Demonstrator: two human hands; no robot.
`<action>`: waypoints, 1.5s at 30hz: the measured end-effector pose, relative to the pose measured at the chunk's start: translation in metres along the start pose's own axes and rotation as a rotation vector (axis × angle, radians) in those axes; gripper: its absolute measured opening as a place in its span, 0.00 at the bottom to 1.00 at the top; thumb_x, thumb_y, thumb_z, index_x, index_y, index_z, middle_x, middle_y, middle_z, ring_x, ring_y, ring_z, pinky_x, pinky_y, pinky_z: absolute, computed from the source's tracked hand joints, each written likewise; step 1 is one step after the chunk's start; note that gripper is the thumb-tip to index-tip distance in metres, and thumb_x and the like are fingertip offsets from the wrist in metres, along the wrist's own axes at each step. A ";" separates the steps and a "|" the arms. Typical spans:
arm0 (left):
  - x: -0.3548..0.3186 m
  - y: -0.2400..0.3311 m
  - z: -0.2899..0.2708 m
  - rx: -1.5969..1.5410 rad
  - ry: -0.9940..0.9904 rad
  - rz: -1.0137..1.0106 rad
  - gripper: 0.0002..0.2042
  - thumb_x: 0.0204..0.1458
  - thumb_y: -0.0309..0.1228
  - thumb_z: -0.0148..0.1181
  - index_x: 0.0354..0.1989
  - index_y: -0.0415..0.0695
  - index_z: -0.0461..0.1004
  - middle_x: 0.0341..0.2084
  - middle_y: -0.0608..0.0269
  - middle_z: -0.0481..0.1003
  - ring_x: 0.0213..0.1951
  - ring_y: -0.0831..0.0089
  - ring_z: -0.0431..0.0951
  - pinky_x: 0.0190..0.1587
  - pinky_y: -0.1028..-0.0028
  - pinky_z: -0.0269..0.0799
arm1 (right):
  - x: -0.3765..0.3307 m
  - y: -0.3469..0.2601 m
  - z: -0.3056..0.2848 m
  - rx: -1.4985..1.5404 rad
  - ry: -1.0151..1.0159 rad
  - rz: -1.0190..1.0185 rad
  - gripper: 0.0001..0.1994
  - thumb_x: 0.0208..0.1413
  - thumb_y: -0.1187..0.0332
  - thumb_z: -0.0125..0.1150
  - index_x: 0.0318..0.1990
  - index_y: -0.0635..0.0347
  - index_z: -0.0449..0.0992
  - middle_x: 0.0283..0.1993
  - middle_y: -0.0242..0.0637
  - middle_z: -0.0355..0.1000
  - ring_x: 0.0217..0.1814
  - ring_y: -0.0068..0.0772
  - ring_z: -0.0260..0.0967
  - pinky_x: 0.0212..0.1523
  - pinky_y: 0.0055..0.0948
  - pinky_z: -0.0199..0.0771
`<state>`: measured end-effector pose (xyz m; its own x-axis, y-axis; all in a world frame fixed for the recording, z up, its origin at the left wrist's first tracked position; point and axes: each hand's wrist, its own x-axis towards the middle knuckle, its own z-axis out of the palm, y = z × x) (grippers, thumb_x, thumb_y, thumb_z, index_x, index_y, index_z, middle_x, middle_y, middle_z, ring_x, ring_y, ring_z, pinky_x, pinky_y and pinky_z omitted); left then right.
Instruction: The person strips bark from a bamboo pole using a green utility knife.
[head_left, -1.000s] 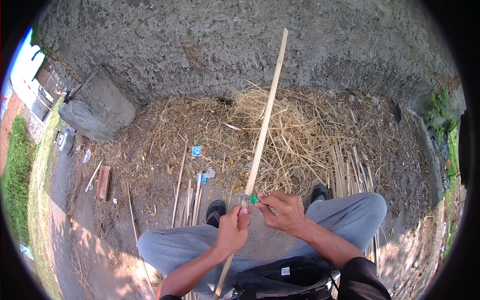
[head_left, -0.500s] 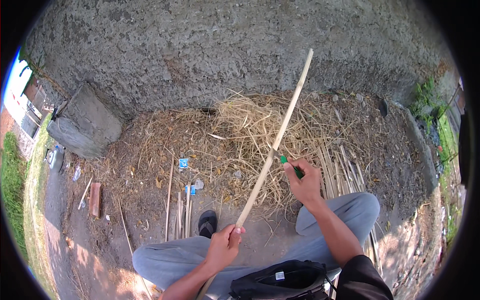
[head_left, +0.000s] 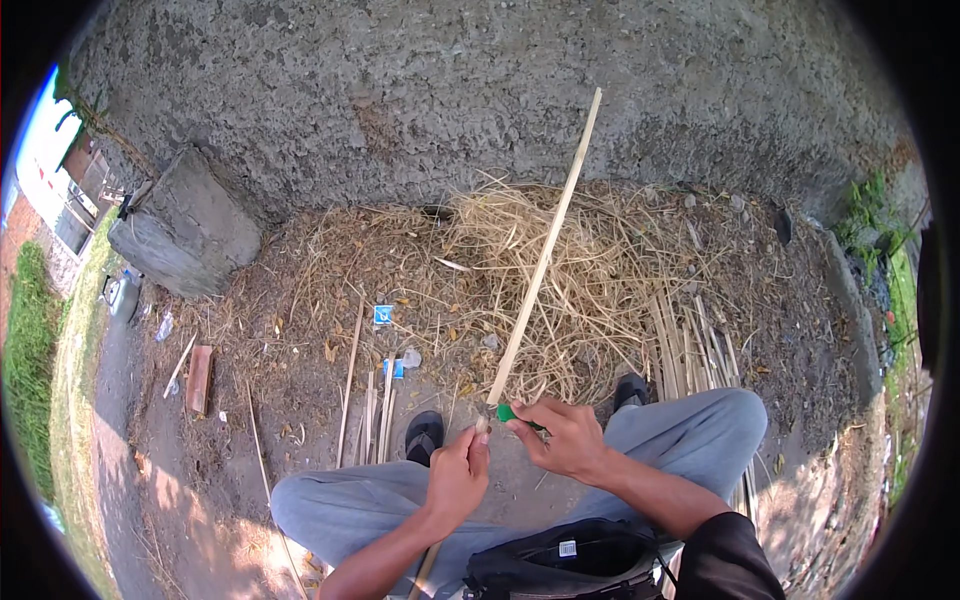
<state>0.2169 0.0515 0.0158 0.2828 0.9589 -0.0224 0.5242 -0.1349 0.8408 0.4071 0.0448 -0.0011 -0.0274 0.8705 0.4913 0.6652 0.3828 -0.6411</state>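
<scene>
A long, pale wooden strip [head_left: 545,255], looking like split bamboo, slants up and away from my lap toward the wall. My left hand [head_left: 458,477] is closed around its lower part, thumb on top, and the strip's tail runs back beneath that forearm. In my right hand [head_left: 562,438] is a knife with a green handle [head_left: 508,412], gripped just beside the left thumb. Its short blade lies against the strip, close above the left hand; the blade's edge is too small to make out.
Curly shavings [head_left: 560,300] lie heaped beyond the strip. More strips rest on the ground at right [head_left: 670,345] and left [head_left: 388,410]. A rough wall [head_left: 400,110] stands behind, with a concrete block [head_left: 190,235] at left. A black bag [head_left: 570,560] sits on my lap.
My right hand and the knife have slid down the strip, from its middle to just above my left hand. The view has shifted slightly.
</scene>
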 end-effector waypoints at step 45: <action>-0.057 0.003 -0.013 0.117 -0.206 0.041 0.09 0.65 0.29 0.49 0.39 0.35 0.73 0.17 0.57 0.73 0.15 0.70 0.73 0.20 0.72 0.66 | 0.053 0.095 -0.023 -0.151 0.412 0.279 0.08 0.54 0.62 0.66 0.36 0.54 0.81 0.28 0.42 0.79 0.22 0.42 0.76 0.20 0.39 0.72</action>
<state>0.1918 0.0001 0.0264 0.4574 0.8824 -0.1100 0.5954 -0.2120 0.7749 0.4855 0.1199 -0.0226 0.4422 0.7278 0.5242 0.7060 0.0780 -0.7039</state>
